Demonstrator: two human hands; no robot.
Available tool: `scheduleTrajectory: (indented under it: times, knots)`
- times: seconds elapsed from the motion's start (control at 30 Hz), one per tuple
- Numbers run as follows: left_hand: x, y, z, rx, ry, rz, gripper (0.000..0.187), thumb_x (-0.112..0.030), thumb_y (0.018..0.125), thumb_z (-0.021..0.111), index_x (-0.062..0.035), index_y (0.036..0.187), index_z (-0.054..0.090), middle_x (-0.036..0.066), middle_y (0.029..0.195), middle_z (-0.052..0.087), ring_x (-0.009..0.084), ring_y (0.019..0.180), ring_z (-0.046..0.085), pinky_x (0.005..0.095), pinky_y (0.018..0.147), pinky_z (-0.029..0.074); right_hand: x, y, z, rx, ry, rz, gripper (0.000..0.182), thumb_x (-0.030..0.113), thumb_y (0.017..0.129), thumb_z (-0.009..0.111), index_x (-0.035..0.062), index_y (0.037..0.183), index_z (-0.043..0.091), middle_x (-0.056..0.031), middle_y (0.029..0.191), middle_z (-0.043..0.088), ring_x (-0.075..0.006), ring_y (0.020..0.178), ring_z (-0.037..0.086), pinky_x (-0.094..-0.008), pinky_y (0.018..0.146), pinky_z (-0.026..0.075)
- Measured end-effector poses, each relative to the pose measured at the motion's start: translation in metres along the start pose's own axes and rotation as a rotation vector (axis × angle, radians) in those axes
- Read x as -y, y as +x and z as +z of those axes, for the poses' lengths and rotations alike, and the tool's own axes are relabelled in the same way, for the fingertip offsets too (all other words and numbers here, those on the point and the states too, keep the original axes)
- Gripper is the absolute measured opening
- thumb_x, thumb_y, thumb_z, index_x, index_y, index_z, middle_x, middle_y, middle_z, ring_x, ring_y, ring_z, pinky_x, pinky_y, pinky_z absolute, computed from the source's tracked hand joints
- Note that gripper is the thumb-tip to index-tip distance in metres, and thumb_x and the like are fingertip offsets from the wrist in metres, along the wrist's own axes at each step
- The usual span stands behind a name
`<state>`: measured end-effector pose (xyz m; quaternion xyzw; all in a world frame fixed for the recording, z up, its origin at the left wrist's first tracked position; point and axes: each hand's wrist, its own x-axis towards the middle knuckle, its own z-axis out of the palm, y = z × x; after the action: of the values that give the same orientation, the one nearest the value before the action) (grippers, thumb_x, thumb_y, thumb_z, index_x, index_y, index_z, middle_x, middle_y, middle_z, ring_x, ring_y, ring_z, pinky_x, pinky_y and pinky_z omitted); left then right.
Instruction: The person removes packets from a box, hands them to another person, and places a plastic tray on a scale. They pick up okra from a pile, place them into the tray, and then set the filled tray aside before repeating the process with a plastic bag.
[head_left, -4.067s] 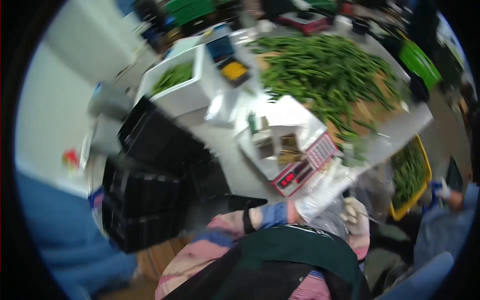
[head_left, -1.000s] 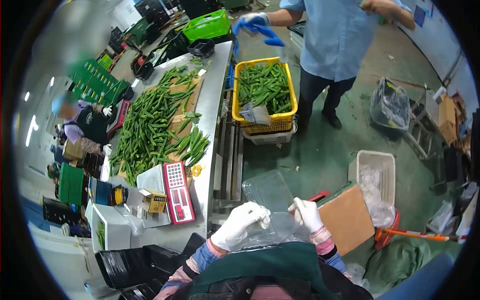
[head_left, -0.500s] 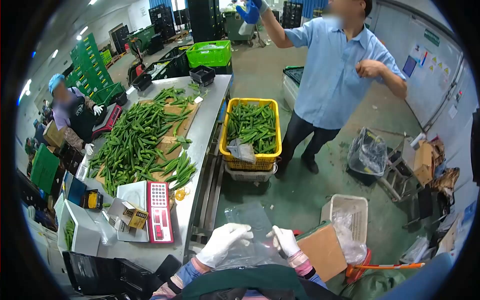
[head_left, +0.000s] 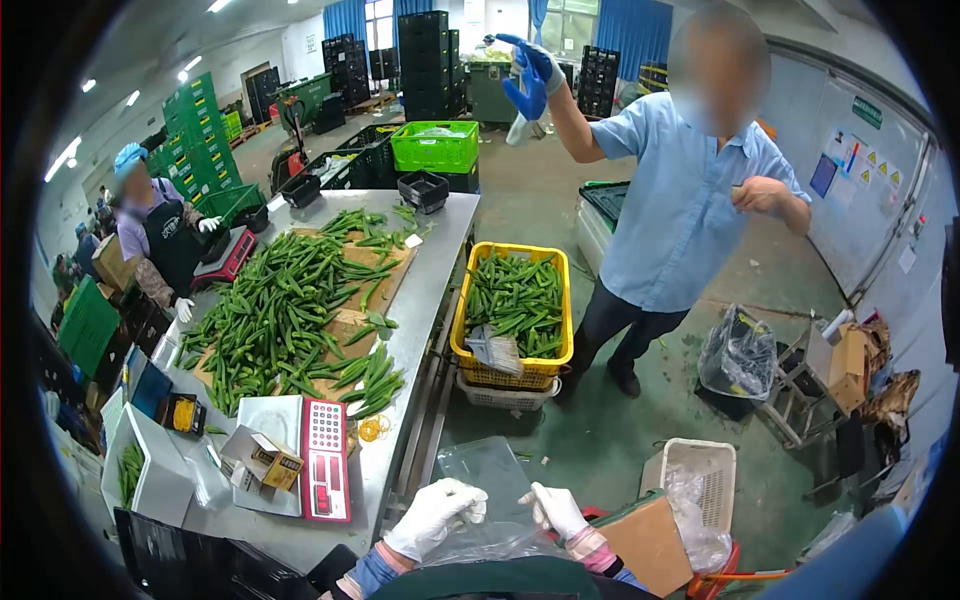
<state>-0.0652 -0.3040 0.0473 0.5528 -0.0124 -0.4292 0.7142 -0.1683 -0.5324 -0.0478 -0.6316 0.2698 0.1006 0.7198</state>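
Observation:
A clear plastic bag (head_left: 488,470) hangs in front of my body, between my two white-gloved hands. My left hand (head_left: 437,518) is closed with its fingers pinched on the bag's left side. On the right side, my right hand (head_left: 556,512) also pinches the plastic. The bag looks flat, with nothing visible inside. To my left, a heap of green okra (head_left: 270,320) lies on cardboard on the metal table (head_left: 430,285). A red and white scale (head_left: 325,460) stands nearer me, with a small open carton (head_left: 275,462) on its pan.
Ahead stands a yellow crate (head_left: 458,345) of okra with a brush on its edge. A person in a blue shirt (head_left: 660,210) stands behind it, one blue-gloved hand raised. Another person (head_left: 165,230) is across the table. At right are a cardboard box (head_left: 645,545) and white basket (head_left: 725,465).
My view has tilted up, so the table and crate sit lower in it. Both hands still hold the bag. The person in blue has shifted their raised gloved hand.

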Motion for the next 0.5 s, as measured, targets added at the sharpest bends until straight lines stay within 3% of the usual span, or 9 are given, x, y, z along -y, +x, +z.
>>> scheduleTrajectory:
  times: [0.13, 0.23, 0.33, 0.37, 0.47, 0.5]
  knots:
    - [-0.004, 0.001, -0.006, -0.046, -0.101, -0.002, 0.017, -0.014, 0.091, 0.071, 0.0007, 0.096, 0.064, 0.008, 0.083, 0.068, 0.0140, 0.071, 0.065, 0.0249, 0.063, 0.051, 0.003, 0.006, 0.012, 0.033, -0.020, 0.008, 0.049, 0.038, 0.105, 0.047, -0.0029, 0.095, 0.072, -0.0019, 0.053, 0.054, -0.0087, 0.043, 0.048, -0.0243, 0.043, 0.038]
    - [0.004, 0.010, -0.024, -0.037, -0.187, 0.013, 0.017, -0.010, 0.094, 0.067, 0.0058, 0.101, 0.064, 0.013, 0.090, 0.069, 0.0205, 0.080, 0.069, 0.0316, 0.073, 0.056, 0.004, 0.009, 0.019, 0.067, 0.018, 0.001, 0.049, 0.038, 0.105, 0.047, -0.0026, 0.094, 0.072, -0.0018, 0.053, 0.054, -0.0088, 0.043, 0.049, -0.0246, 0.043, 0.038]
    - [-0.002, 0.011, -0.028, -0.015, -0.201, 0.048, 0.018, -0.011, 0.096, 0.066, 0.0056, 0.101, 0.064, 0.012, 0.090, 0.069, 0.0188, 0.080, 0.068, 0.0311, 0.073, 0.055, 0.011, 0.014, 0.024, 0.032, -0.031, 0.006, 0.049, 0.037, 0.106, 0.046, -0.0024, 0.093, 0.072, -0.0014, 0.053, 0.055, -0.0086, 0.043, 0.049, -0.0249, 0.043, 0.038]
    - [-0.013, 0.004, -0.025, 0.018, 0.025, 0.105, 0.018, -0.014, 0.098, 0.064, 0.0034, 0.101, 0.065, 0.010, 0.089, 0.068, 0.0161, 0.078, 0.066, 0.0297, 0.071, 0.054, 0.011, 0.016, 0.022, 0.052, -0.043, -0.031, 0.049, 0.036, 0.106, 0.045, -0.0019, 0.092, 0.073, -0.0010, 0.052, 0.054, -0.0083, 0.043, 0.049, -0.0248, 0.043, 0.038]
    - [-0.014, 0.005, -0.031, -0.035, -0.026, 0.054, 0.018, -0.019, 0.098, 0.064, -0.0019, 0.102, 0.067, 0.006, 0.087, 0.068, 0.0123, 0.076, 0.063, 0.0254, 0.067, 0.050, 0.013, 0.024, 0.026, 0.024, -0.076, 0.003, 0.050, 0.036, 0.106, 0.043, 0.0004, 0.091, 0.075, -0.0008, 0.051, 0.053, -0.0084, 0.041, 0.048, -0.0246, 0.041, 0.039]
    - [-0.004, 0.011, -0.039, -0.034, -0.058, 0.107, 0.018, -0.018, 0.096, 0.066, -0.0008, 0.100, 0.067, 0.006, 0.087, 0.068, 0.0125, 0.076, 0.064, 0.0261, 0.069, 0.052, 0.020, 0.024, 0.029, -0.015, -0.167, -0.071, 0.051, 0.037, 0.107, 0.042, 0.0002, 0.090, 0.074, -0.0012, 0.050, 0.053, -0.0086, 0.040, 0.047, -0.0245, 0.041, 0.039]
